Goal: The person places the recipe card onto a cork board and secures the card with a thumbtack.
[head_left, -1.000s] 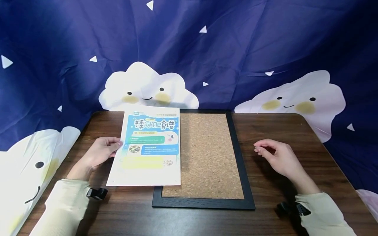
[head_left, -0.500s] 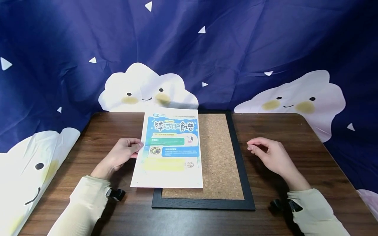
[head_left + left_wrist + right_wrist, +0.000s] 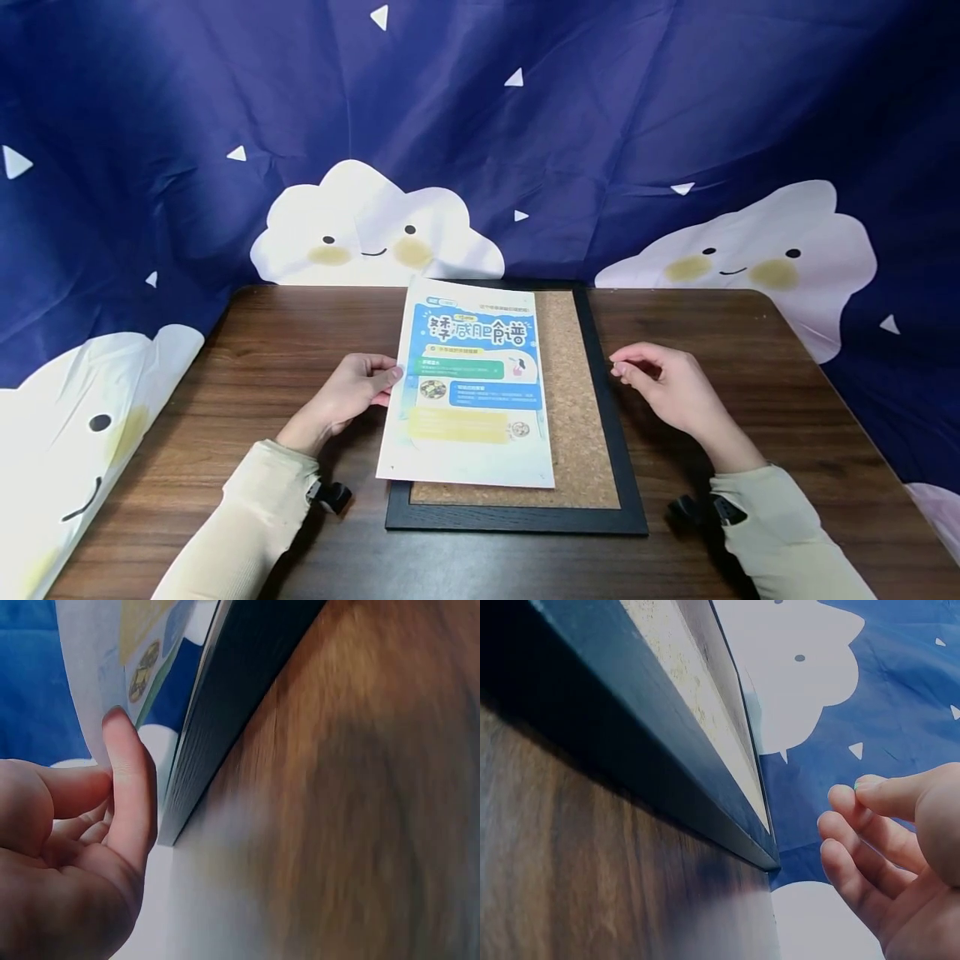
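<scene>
With thumb and fingers my left hand (image 3: pixel 348 396) pinches the left edge of a printed paper poster (image 3: pixel 472 375). The sheet has a blue title, green and blue text boxes and a yellow band. It overlaps the left and middle of a black-framed cork board (image 3: pixel 576 400), whose right strip of cork stays visible. In the left wrist view the paper (image 3: pixel 94 675) bows near the thumb. My right hand (image 3: pixel 671 387) is just right of the frame, thumb and index fingertips together. A tiny green thing (image 3: pixel 856 786) shows between them in the right wrist view; its kind is hidden.
The board lies on a dark wooden table (image 3: pixel 750 350) with its black frame (image 3: pixel 517 518) raised above the wood. Behind the table hangs a blue curtain (image 3: pixel 570 125) with clouds and triangles. Each wrist wears a black camera strap.
My left hand has carried the poster rightward over the cork board, and the sheet now tilts slightly clockwise. My right hand has moved left, closer to the board's right side.
</scene>
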{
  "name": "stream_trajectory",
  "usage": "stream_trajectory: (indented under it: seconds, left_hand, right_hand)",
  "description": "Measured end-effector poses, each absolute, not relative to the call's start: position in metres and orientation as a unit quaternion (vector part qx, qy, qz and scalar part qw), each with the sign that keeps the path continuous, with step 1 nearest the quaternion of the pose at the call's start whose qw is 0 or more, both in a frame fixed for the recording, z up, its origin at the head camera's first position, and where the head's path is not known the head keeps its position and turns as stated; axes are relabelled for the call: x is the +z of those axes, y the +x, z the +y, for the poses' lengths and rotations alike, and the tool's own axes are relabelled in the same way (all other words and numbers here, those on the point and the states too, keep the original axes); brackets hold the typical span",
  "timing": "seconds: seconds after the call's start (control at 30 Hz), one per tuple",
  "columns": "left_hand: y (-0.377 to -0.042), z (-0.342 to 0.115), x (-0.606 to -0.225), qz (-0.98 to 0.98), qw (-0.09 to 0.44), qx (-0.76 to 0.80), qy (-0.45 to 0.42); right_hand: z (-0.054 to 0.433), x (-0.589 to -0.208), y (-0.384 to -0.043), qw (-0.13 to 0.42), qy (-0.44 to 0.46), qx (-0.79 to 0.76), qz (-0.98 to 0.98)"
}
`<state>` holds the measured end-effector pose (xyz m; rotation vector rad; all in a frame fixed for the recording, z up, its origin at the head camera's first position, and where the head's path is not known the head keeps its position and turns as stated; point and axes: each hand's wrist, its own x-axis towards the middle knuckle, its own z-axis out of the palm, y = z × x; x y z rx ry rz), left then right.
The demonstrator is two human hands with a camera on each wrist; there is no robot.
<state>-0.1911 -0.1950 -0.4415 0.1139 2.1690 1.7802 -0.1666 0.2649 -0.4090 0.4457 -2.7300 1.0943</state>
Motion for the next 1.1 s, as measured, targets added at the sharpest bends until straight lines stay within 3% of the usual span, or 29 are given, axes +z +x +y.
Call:
stream_trajectory:
  seconds: [1.1]
  left_hand:
    - [-0.200,-0.137,-0.436,0.790,0.175,0.587,0.029]
  right_hand:
    - [0.237,-0.417,-0.188,0.040,0.159,0.383,-0.909]
